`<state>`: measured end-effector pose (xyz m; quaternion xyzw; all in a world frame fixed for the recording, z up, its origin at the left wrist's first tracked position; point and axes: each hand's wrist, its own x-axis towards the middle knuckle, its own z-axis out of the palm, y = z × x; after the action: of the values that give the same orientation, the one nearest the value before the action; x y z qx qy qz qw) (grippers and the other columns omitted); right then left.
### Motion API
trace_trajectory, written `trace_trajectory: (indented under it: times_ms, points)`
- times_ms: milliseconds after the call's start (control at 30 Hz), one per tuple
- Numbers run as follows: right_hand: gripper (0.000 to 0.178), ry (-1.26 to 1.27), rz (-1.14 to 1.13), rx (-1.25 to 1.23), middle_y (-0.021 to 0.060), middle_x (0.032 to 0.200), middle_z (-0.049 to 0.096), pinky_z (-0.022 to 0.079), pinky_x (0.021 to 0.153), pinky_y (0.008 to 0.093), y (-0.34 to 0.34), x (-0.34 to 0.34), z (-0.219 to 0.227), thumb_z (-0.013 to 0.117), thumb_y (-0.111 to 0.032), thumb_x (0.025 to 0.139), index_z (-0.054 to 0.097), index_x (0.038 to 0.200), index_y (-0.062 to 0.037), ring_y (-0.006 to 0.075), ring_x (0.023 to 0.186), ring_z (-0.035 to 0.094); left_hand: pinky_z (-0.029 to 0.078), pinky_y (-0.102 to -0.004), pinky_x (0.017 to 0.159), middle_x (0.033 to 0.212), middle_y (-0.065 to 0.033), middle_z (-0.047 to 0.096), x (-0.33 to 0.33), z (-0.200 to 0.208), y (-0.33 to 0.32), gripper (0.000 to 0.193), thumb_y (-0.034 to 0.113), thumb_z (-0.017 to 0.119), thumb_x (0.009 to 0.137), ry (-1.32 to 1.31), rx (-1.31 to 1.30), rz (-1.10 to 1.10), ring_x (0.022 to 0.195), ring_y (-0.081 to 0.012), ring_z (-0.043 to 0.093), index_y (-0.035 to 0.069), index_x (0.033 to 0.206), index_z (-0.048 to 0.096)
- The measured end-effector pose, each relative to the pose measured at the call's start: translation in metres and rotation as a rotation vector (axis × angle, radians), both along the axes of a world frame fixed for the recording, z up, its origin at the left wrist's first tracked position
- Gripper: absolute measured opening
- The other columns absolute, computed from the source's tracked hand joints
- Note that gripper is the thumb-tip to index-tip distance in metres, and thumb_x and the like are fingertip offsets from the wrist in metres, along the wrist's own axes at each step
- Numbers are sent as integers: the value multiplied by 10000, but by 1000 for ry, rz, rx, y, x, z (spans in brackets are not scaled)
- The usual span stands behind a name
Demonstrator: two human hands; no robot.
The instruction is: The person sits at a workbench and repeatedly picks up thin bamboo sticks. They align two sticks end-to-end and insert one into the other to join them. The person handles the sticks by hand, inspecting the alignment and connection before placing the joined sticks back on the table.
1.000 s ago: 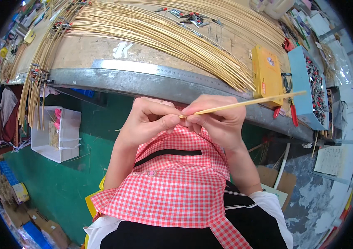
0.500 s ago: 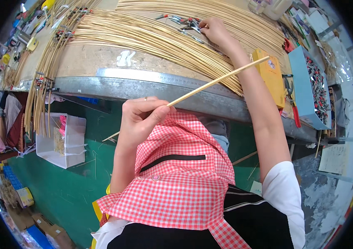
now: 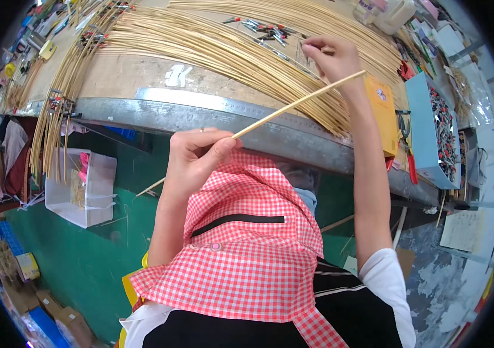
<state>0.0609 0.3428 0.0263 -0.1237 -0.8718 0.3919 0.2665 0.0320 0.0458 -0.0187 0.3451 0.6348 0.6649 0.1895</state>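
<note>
My left hand (image 3: 196, 162) is closed, pinching a thin pale bamboo stick (image 3: 293, 104) between thumb and fingers. The stick slants up to the right, its far end in front of my right wrist, and its lower end shows behind my left forearm. Raised above the workbench, my right hand (image 3: 335, 57) has its thumb and fingers pressed together. A small, thin, dark piece seems to hang at its fingertips, too small to name. Beside it lies a loose pile of small metal pieces with red and black ends (image 3: 276, 33), on long bundled bamboo sticks (image 3: 241, 69).
A steel ruler (image 3: 195, 100) lies along the bench's front edge. To the right are a yellow box (image 3: 381, 110), red-handled pliers (image 3: 410, 156) and a blue box (image 3: 424, 133) full of small metal pieces. Clamped sticks (image 3: 55, 127) overhang at left, above a white bin (image 3: 99, 191).
My right hand has lifted away from the pile of metal pieces and moved right and nearer to me. My left hand still holds the bamboo stick, almost in place.
</note>
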Motion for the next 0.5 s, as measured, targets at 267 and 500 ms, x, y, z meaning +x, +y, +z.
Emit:
trace_trajectory:
  times_ms: [267, 500]
  points:
    - [258, 40, 353, -763, 115, 946, 610, 538, 707, 260, -108, 83, -46, 465, 44, 913, 617, 1121, 60, 127, 693, 613, 340, -213, 476, 618, -29, 582, 0, 1, 3, 113, 70, 643, 846, 83, -73, 61, 541, -55, 473, -25, 853, 705]
    - [268, 170, 337, -1071, 132, 1070, 579, 554, 749, 273, -143, 97, -47, 547, 61, 879, 571, 1140, 115, 151, 781, 618, 314, -212, 470, 592, -13, 554, 5, -3, 10, 97, 51, 649, 842, 229, -84, 113, 540, -55, 454, -28, 833, 705]
